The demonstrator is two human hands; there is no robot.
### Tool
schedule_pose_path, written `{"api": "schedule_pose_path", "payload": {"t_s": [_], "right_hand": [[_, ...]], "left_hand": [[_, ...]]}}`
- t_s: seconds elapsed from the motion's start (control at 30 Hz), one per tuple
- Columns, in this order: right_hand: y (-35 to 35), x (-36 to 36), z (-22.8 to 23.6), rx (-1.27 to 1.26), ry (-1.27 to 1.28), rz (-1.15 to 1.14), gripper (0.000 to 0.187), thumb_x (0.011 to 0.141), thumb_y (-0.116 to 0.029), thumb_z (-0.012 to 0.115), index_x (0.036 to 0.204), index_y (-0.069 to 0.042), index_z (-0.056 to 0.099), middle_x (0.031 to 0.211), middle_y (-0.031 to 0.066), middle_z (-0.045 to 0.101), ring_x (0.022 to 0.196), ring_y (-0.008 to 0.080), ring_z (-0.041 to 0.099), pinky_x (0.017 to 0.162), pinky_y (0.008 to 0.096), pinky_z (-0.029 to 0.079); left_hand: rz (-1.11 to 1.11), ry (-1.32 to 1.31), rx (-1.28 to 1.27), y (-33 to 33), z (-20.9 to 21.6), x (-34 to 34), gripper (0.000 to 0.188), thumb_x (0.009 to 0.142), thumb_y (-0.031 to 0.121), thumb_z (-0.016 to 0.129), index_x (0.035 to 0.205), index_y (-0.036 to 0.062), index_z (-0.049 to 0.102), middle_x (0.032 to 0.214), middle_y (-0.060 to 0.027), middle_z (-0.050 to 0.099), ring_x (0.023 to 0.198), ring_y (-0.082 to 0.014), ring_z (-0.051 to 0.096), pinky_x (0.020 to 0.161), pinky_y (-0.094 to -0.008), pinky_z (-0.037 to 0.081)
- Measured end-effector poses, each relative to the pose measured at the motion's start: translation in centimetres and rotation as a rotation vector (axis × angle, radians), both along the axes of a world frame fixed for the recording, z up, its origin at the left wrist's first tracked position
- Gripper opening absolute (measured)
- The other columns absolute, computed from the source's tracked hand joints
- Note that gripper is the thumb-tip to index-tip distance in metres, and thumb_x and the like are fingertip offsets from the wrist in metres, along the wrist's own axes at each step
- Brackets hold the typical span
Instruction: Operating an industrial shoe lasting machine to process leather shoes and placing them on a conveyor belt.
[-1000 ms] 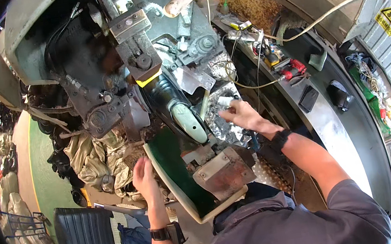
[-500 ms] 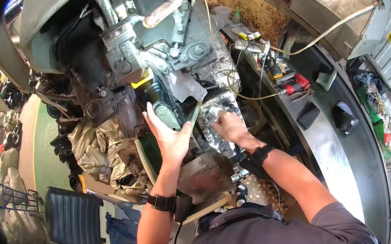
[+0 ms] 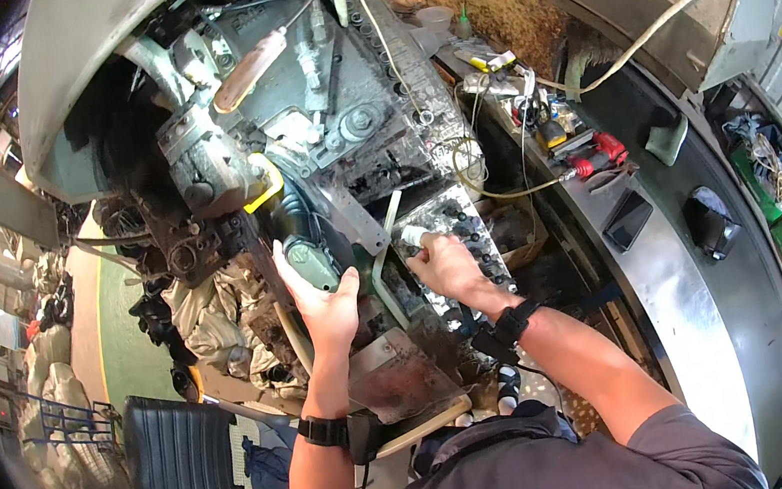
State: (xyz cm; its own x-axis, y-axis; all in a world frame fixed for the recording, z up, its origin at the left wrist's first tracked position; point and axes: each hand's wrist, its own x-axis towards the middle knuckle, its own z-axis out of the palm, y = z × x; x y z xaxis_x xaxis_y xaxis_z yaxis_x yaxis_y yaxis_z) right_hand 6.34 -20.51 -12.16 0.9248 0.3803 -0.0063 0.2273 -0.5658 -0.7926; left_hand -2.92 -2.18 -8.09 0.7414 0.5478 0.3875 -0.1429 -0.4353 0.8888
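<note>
- Your left hand [image 3: 324, 305] has come up off the lower edge of the machine since a second ago. Now it's spread flat, fingers apart, against the green-grey housing [image 3: 311, 262] below the yellow bracket [image 3: 263, 185]. Pressing on it, not gripping anything.
- Your right hand [image 3: 445, 267] has slid in closer too. It's curled on the greasy valve block [image 3: 454, 225], fingertips pinched together on a small white cap [image 3: 413, 236]. Can't tell if it's a plug or a bit of rag.
- The whole engine-like assembly [image 3: 332, 122] sits higher and nearer in view than before, so you've leaned in. Looks to me like you're bracing with the left while the right fiddles.
- The rusty plate [image 3: 401, 380] sits under your wrists.
- The red tool [image 3: 597, 155] and cables are untouched on the steel counter [image 3: 681, 292] to your right.
</note>
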Motion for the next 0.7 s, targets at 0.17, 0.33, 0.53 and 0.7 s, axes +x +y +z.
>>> {"api": "schedule_pose_path", "payload": {"t_s": [0.17, 0.33, 0.53, 0.7], "right_hand": [[0.1, 0.0, -0.8, 0.046, -0.014, 0.0, 0.025, 0.087, -0.022, 0.075, 0.093, 0.002, 0.07, 0.083, 0.0221, 0.074, 0.085, 0.0422, 0.073, 0.082, 0.0478, 0.059], [0.1, 0.3, -1.3, 0.082, -0.007, 0.016, 0.031, 0.087, -0.027, 0.075, 0.09, 0.004, 0.068, 0.086, 0.0226, 0.074, 0.087, 0.0419, 0.073, 0.083, 0.0475, 0.058], [0.2, 0.4, -1.3, 0.089, 0.003, 0.02, 0.032, 0.087, -0.026, 0.075, 0.089, 0.005, 0.067, 0.085, 0.0227, 0.074, 0.086, 0.0413, 0.073, 0.082, 0.0467, 0.058], [0.1, 0.3, -1.4, 0.135, 0.006, 0.014, 0.032, 0.087, -0.026, 0.075, 0.087, 0.005, 0.067, 0.084, 0.0223, 0.074, 0.085, 0.0421, 0.072, 0.083, 0.0474, 0.057]], "left_hand": [[0.015, 0.032, -0.03, -0.3, 0.5, -0.2, 0.106, 0.077, -0.008, 0.077, 0.164, 0.0065, 0.018, 0.158, -0.021, 0.035, 0.144, -0.0314, 0.038, 0.121, -0.0412, 0.029], [0.022, 0.047, -0.051, -0.7, 0.9, -0.3, 0.105, 0.078, -0.009, 0.076, 0.164, 0.0069, 0.017, 0.159, -0.0198, 0.033, 0.145, -0.0301, 0.037, 0.121, -0.0404, 0.029], [0.008, 0.037, -0.057, -1.1, 1.6, -0.5, 0.105, 0.079, -0.01, 0.074, 0.164, 0.0067, 0.016, 0.16, -0.0191, 0.032, 0.147, -0.0294, 0.034, 0.122, -0.0398, 0.028], [0.003, 0.054, 0.015, -0.8, 1.8, -0.7, 0.097, 0.075, -0.007, 0.072, 0.16, 0.0056, 0.026, 0.155, -0.0185, 0.037, 0.143, -0.0322, 0.038, 0.121, -0.0413, 0.029]]}}
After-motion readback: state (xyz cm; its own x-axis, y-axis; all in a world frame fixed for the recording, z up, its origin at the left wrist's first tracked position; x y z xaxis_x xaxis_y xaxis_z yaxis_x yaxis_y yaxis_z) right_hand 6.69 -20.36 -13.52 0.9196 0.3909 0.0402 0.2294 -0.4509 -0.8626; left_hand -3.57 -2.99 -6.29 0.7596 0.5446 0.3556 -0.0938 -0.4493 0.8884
